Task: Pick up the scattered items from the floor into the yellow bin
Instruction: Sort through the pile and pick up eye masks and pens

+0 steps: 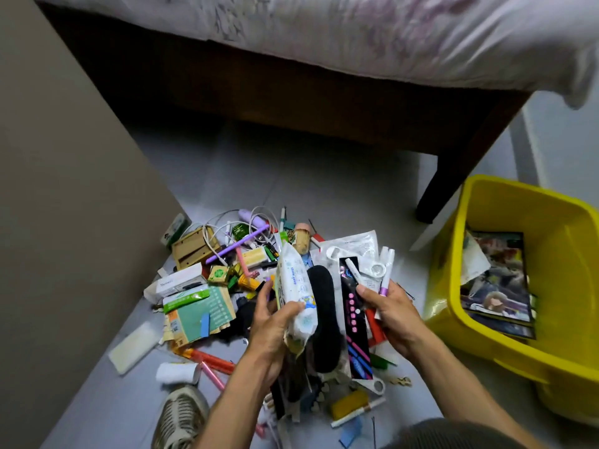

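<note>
Yellow bin (pixel 486 345) sits on the floor just right of the right hand (pixel 393 314) — photo prints inside. Right hand pinches a white-and-purple pen bundle (pixel 385 270); left hand (pixel 275 322) grips a wet-wipes pack (pixel 296 293), black insole (pixel 322 315) between the hands. Scattered pile (pixel 207 286) mostly left of the left hand — shoe (pixel 181 416) below it

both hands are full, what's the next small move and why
Probably swing the right hand rightward over the yellow bin and let go. It already grips white pens, the bin sits open just beside it, and the left hand, holding the wipes pack, can follow.
</note>
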Demonstrator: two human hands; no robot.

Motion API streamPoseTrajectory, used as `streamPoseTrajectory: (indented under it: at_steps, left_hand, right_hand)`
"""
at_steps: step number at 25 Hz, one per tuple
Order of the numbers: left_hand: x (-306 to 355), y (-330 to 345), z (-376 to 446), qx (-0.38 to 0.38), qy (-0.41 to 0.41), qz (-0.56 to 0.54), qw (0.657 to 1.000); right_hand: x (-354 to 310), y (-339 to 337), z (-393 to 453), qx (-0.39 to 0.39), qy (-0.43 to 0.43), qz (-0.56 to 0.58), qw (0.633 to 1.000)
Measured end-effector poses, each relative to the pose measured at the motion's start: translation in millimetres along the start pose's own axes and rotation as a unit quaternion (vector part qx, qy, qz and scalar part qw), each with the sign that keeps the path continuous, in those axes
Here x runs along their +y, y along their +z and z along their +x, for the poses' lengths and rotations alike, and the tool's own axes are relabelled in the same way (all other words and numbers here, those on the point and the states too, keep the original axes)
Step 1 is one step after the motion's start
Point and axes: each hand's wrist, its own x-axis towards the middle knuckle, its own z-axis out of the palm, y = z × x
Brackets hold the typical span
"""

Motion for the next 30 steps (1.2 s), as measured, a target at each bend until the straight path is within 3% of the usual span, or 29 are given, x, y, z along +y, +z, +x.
streamPoseTrajectory:
  at_steps: [8, 14, 17, 21, 25, 30]
  left_hand:
    - [20, 85, -26, -0.090, 0.023, 0.006, 0.996]
    - [6, 220, -19, -0.209, 0.029, 0.096, 0.973]
    - [-16, 297, -9, -0.256, 0.026, 0.138, 0.956]
    - [-46, 333, 4, -0.239, 0.049, 0.242, 0.939]
    - [-72, 331, 22, -0.239, 0.072, 0.318, 0.915]
    - [-72, 314, 20, -0.244, 0.185, 0.363, 0.880]
  right_hand:
    - [-57, -75, -45, 0.052, -0.050, 0.152, 0.986]
    - [-104, -205, -61, 0.174, -0.138, 0.203, 0.954]
    - [-114, -264, -48, 0.218, -0.149, 0.171, 0.949]
    - [-102, -280, -21, 0.260, -0.088, 0.040, 0.961]
    - [-77, -285, -2, 0.319, -0.021, -0.067, 0.945]
    - [-69, -273, -11, 0.349, -0.083, -0.165, 0.919]
